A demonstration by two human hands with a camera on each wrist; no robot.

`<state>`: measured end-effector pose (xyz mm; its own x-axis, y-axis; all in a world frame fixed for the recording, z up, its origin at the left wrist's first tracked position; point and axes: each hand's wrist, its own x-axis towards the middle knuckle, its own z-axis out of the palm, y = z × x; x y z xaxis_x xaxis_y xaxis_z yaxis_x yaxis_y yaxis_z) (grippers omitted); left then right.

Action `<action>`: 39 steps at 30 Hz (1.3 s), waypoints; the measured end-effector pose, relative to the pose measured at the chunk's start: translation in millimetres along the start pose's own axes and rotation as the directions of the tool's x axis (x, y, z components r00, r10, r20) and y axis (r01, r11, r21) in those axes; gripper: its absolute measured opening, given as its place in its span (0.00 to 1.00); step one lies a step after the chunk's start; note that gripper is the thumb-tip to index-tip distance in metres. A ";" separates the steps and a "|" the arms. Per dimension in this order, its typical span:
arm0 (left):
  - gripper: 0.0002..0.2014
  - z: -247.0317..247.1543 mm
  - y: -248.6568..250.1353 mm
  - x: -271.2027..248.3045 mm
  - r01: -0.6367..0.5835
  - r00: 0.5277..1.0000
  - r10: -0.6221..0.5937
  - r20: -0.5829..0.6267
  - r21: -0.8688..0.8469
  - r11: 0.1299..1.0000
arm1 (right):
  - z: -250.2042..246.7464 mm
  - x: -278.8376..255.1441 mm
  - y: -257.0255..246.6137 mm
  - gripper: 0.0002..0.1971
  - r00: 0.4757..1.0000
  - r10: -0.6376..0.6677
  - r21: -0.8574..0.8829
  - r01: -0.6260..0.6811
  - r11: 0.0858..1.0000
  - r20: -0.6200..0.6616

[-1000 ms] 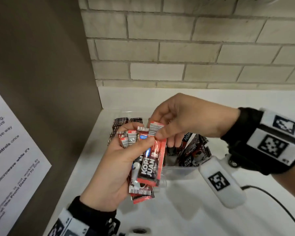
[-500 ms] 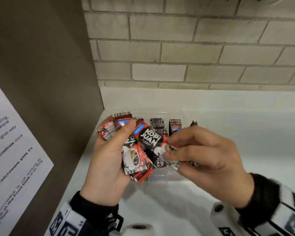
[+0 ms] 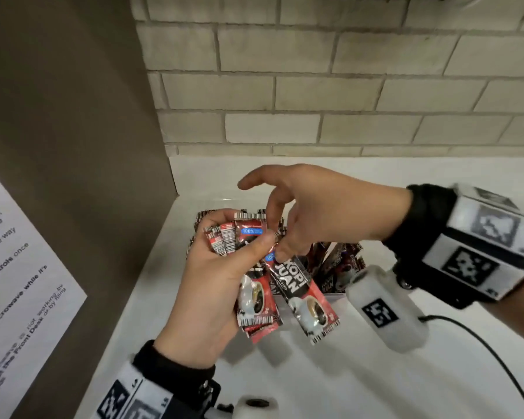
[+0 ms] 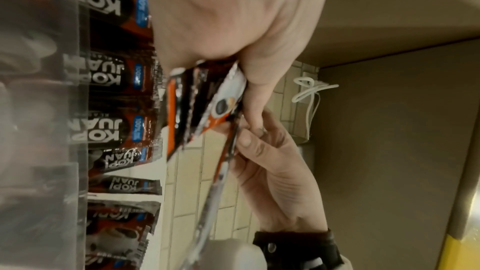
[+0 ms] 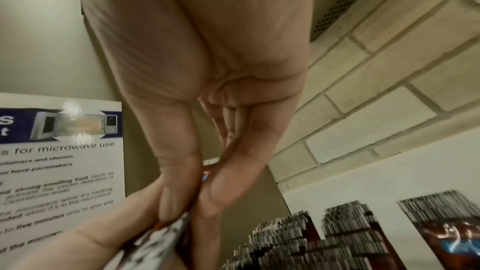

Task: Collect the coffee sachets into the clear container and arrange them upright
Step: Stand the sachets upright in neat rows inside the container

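My left hand (image 3: pixel 239 237) grips a fanned bundle of red and black coffee sachets (image 3: pixel 254 297) above the white counter. My right hand (image 3: pixel 280 254) pinches the top end of one "KOPI JUAN" sachet (image 3: pixel 303 300), which hangs slanted to the right of the bundle. Just behind both hands stands the clear container (image 3: pixel 335 294), with several sachets (image 3: pixel 330 264) upright or leaning inside. In the left wrist view the container wall (image 4: pixel 39 110) and its sachets (image 4: pixel 111 81) fill the left side. The right wrist view shows thumb and forefinger (image 5: pixel 179 208) closed on the sachet's edge (image 5: pixel 155 243).
A brown cabinet side (image 3: pixel 73 146) with a microwave notice (image 3: pixel 18 282) closes off the left. A brick wall (image 3: pixel 315 86) stands right behind the white counter (image 3: pixel 315 382). A black cable (image 3: pixel 496 358) trails across the counter at the right.
My right hand has swung up from the sachet's lower end and now pinches its top end. The sachet hangs slanted beside the bundle. My left hand has kept its grip.
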<state>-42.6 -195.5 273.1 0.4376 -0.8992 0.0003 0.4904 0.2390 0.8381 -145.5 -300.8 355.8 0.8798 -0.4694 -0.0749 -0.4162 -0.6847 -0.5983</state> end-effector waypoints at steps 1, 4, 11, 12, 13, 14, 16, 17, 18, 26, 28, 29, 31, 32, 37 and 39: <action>0.24 -0.9 -1.2 1.0 0.010 1.000 -0.010 -0.011 -0.009 1.000 | -0.5 3.1 -1.0 0.45 0.999 0.019 -0.007 -0.018 1.000 0.031; 0.26 -5.6 -0.8 2.7 -0.006 0.997 0.004 -0.074 -0.022 1.000 | -9.3 9.4 3.4 0.35 0.994 0.064 0.062 -0.069 0.996 0.084; 0.14 -21.5 12.7 4.7 -0.059 0.993 0.048 -0.105 -0.111 0.992 | -47.9 21.6 45.0 0.07 0.971 0.189 0.066 -0.181 0.981 -0.145; 0.13 -21.6 13.0 5.4 -0.056 0.994 0.045 -0.100 -0.117 0.992 | -45.2 24.9 51.0 0.07 0.968 0.204 0.014 -0.205 0.979 -0.148; 0.13 -21.2 12.8 6.5 -0.055 0.994 0.043 -0.097 -0.119 0.991 | -41.3 28.2 56.5 0.07 0.968 0.215 -0.045 -0.222 0.974 -0.132; 0.13 -20.3 12.4 7.8 -0.057 0.994 0.045 -0.098 -0.119 0.991 | -36.3 31.3 61.3 0.08 0.969 0.223 -0.103 -0.234 0.967 -0.102; 0.13 -18.4 11.1 10.5 -0.072 0.993 0.060 -0.103 -0.119 0.990 | -26.1 36.7 68.9 0.07 0.968 0.249 -0.206 -0.250 0.946 -0.027; 0.13 -17.3 10.7 11.6 -0.077 0.992 0.064 -0.106 -0.120 0.990 | -21.4 38.8 71.7 0.08 0.965 0.261 -0.253 -0.252 0.934 0.005; 0.13 -16.0 10.6 12.4 -0.079 0.992 0.066 -0.108 -0.123 0.989 | -17.2 40.9 73.5 0.08 0.963 0.266 -0.296 -0.246 0.923 0.031; 0.22 -10.4 9.6 17.2 -0.040 0.994 0.022 -0.108 -0.173 0.984 | -10.9 55.9 74.7 0.07 0.961 0.276 -0.428 -0.248 0.869 0.004; 0.17 -11.3 8.3 18.4 -0.024 0.994 0.005 -0.107 -0.181 0.983 | -11.1 57.5 75.8 0.08 0.965 0.264 -0.466 -0.238 0.852 -0.010; 0.13 -12.0 7.7 19.0 -0.017 0.994 -0.002 -0.109 -0.179 0.984 | -10.7 57.8 76.8 0.08 0.965 0.262 -0.479 -0.237 0.845 -0.015; 0.11 -13.2 6.6 19.5 -0.013 0.993 -0.005 -0.115 -0.160 0.987 | -10.7 57.4 77.4 0.10 0.964 0.265 -0.499 -0.239 0.833 -0.018; 0.12 -13.3 6.5 19.6 -0.013 0.993 -0.004 -0.115 -0.144 0.989 | -11.5 57.0 77.0 0.11 0.963 0.270 -0.512 -0.240 0.825 -0.015; 0.17 -11.6 7.3 15.4 -0.034 0.996 0.029 -0.088 -0.061 0.998 | -29.5 45.5 58.4 0.15 0.966 0.196 -0.540 -0.257 0.802 -0.168; 0.21 -8.5 7.2 12.5 -0.033 0.999 0.032 -0.041 -0.042 0.999 | -32.4 35.3 42.1 0.17 0.962 0.144 -0.237 -0.200 0.951 -0.231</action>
<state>-27.2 -201.9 274.4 0.4838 -0.8752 0.0042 0.5069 0.2841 0.8139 -139.4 -364.3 353.8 0.7334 -0.6793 0.0261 -0.6258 -0.6896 -0.3644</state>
